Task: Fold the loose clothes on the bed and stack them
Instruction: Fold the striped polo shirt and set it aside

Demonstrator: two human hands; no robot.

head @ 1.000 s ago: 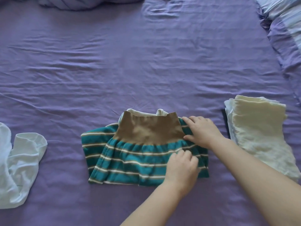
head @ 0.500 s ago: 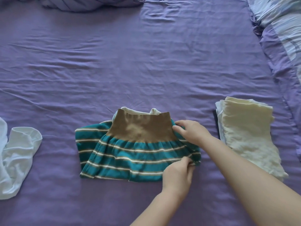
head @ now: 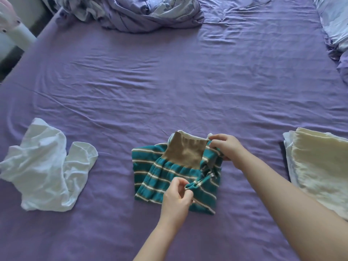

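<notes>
A teal striped garment [head: 162, 178] with a brown waistband lies partly folded on the purple bed sheet [head: 169, 87], near its front middle. My left hand [head: 177, 198] pinches the garment's lower right edge and has lifted it off the sheet. My right hand [head: 226, 147] grips the upper right corner beside the waistband. A loose white garment [head: 45, 172] lies crumpled at the left. A folded stack topped by a cream cloth [head: 320, 170] sits at the right.
A bunched purple-and-white duvet [head: 143, 12] lies at the far end of the bed. A pillow or bedding [head: 335, 21] fills the far right corner. The bed's left edge and a white object [head: 17, 34] show at top left.
Both hands went from resting on the teal garment to gripping its right edge and lifting it leftward. The view has shifted back, so more of the bed shows.
</notes>
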